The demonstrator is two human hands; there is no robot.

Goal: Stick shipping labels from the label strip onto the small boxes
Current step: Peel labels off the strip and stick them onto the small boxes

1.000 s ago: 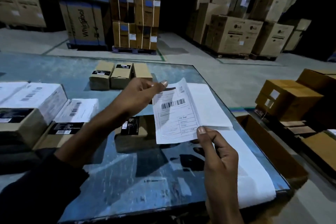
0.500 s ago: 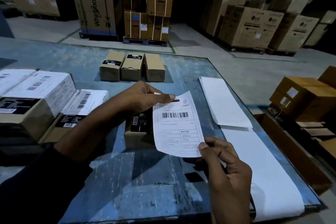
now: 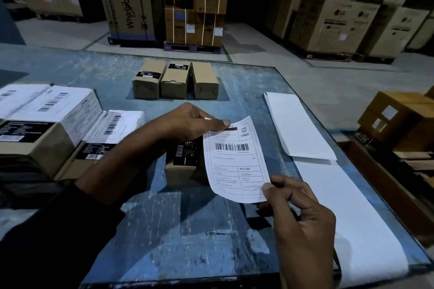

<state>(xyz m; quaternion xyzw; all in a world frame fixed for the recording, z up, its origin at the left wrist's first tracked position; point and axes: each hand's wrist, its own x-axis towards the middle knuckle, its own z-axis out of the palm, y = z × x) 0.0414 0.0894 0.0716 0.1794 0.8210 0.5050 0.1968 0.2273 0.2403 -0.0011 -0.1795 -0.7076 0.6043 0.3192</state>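
Matt paper label [image 3: 236,159]; cardboard box [image 3: 182,169]; scuffed table [image 3: 187,230].

label [image 3: 236,159] over small box [image 3: 182,166] | label strip [image 3: 328,171] right | three boxes [image 3: 175,80] behind

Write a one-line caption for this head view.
Both hands hold a shipping label above a small box on the table.
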